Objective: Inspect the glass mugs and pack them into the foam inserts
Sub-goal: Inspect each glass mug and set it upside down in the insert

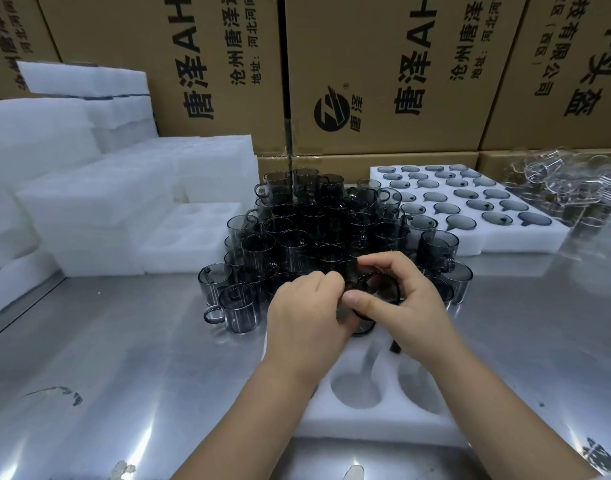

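Hands together over the white foam insert with round pockets: your right hand curls thumb and fingers round a smoky grey glass mug, tipped so its mouth faces you, just above the insert's far edge. Your left hand has its fingers curled in against the mug's left side, gripping it too. Beyond the insert sits a heap of matching grey mugs on the shiny steel table; beyond and right, a filled white foam tray; beyond and left, stacked white foam blocks.
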